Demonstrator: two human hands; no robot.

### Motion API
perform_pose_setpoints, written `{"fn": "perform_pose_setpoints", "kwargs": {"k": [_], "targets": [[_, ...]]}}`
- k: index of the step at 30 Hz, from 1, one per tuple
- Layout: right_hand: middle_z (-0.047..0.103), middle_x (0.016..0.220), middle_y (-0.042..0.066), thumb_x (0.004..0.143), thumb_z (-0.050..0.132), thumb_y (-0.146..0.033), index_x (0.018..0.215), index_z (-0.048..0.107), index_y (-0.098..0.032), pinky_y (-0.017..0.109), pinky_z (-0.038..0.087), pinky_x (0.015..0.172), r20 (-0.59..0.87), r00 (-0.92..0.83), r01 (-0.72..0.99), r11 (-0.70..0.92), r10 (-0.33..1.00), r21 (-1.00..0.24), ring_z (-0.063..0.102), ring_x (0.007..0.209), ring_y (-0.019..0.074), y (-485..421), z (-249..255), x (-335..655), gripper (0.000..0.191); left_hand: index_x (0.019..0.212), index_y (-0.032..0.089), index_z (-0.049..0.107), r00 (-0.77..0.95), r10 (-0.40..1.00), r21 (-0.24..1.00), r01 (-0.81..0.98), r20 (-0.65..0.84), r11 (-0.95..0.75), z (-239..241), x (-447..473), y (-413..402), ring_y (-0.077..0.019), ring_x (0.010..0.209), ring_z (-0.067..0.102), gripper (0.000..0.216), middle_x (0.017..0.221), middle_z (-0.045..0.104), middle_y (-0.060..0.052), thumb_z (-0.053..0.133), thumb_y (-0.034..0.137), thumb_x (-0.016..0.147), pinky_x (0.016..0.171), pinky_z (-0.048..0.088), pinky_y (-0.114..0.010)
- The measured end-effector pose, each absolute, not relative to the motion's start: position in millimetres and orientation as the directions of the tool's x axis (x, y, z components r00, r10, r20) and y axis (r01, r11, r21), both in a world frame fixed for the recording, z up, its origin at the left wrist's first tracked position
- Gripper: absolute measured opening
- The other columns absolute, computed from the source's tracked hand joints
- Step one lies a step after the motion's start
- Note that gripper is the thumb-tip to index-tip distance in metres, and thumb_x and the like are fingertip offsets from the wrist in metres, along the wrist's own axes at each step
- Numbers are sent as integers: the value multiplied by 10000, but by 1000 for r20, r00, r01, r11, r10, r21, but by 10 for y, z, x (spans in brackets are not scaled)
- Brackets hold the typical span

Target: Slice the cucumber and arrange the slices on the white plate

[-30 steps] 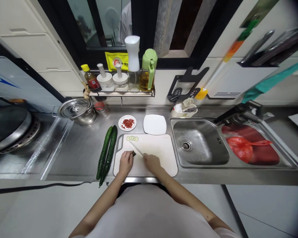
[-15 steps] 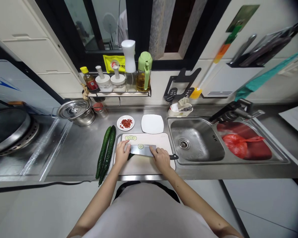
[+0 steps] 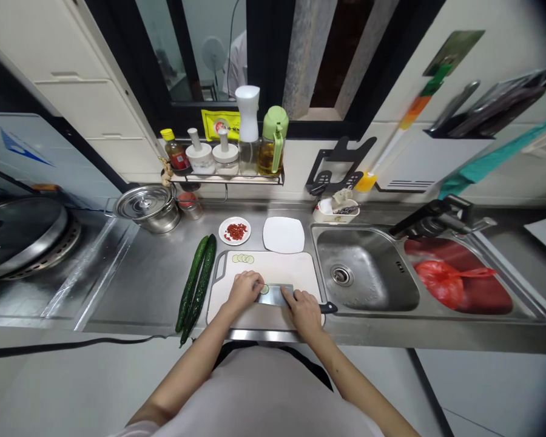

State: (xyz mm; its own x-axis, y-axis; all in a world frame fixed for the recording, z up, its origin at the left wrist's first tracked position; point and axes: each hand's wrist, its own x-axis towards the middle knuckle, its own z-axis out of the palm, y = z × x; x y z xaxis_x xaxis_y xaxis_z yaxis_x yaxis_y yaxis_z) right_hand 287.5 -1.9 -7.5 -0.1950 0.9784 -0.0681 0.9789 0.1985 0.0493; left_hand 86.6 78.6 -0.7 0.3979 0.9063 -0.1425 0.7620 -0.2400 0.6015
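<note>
My right hand [image 3: 304, 311] is closed on a kitchen knife [image 3: 273, 295], a broad blade with a black handle, held over the white cutting board [image 3: 227, 309]. Its index finger lies along the blade. One pale cucumber slice [image 3: 264, 289] sits on the flat of the blade. At the blade's left end my left hand [image 3: 244, 291] has its fingers bent and pinched at the slice's edge; whatever lies under the palm is hidden. Several overlapping cucumber slices [image 3: 243, 259] lie in a row near the board's far edge.
Two whole cucumbers [image 3: 198, 285] lie left of the board. Behind it are a plate of chopped red pieces [image 3: 222, 230] and a white square plate [image 3: 283, 235]. A steel pot [image 3: 157, 218] stands at left, a sink [image 3: 368, 273] at right. Bottles line the rack [image 3: 232, 179].
My left hand has moved right, from beside the blade to the slice on it, and its fingers have drawn together. The dark green piece by that hand no longer shows. The whole view has shifted slightly.
</note>
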Motion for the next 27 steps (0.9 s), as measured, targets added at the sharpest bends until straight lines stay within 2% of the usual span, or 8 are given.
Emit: {"fn": "perform_pose_setpoints", "kwargs": {"k": [9,14,21,27], "targets": [[613,896,55,885,520,-182,1355,502,-297,308,320,732,-114,-155,986,160,981,37,535,861,194,-20,-140,2943,484,835,224,615,376,915,657,728,-143,-196,-155,951,866,-186,904,582,94,881,664,-13,524,209,848,842,386,-320],[625,916,59,858,540,-165,1346,514,-284,312,344,748,-146,-123,991,129,982,28,551,882,206,-6,-155,3004,504,836,219,615,287,945,668,735,-156,-113,-279,917,1080,-190,873,595,109,848,670,-19,510,197,850,804,400,-311],[632,911,55,855,523,-143,1334,527,-293,305,346,758,-144,-85,996,90,986,24,560,887,203,-5,-175,3073,502,823,209,621,229,959,601,794,-164,-86,-474,914,1412,-202,924,582,163,884,673,-29,481,128,846,856,371,-339],[636,922,56,857,522,-150,1351,519,-290,305,345,764,-159,-70,997,73,985,14,560,886,204,-16,-150,3072,514,850,209,650,159,981,526,847,-108,-79,-593,952,1599,-232,1031,507,155,995,626,-67,497,190,873,888,332,-364]]}}
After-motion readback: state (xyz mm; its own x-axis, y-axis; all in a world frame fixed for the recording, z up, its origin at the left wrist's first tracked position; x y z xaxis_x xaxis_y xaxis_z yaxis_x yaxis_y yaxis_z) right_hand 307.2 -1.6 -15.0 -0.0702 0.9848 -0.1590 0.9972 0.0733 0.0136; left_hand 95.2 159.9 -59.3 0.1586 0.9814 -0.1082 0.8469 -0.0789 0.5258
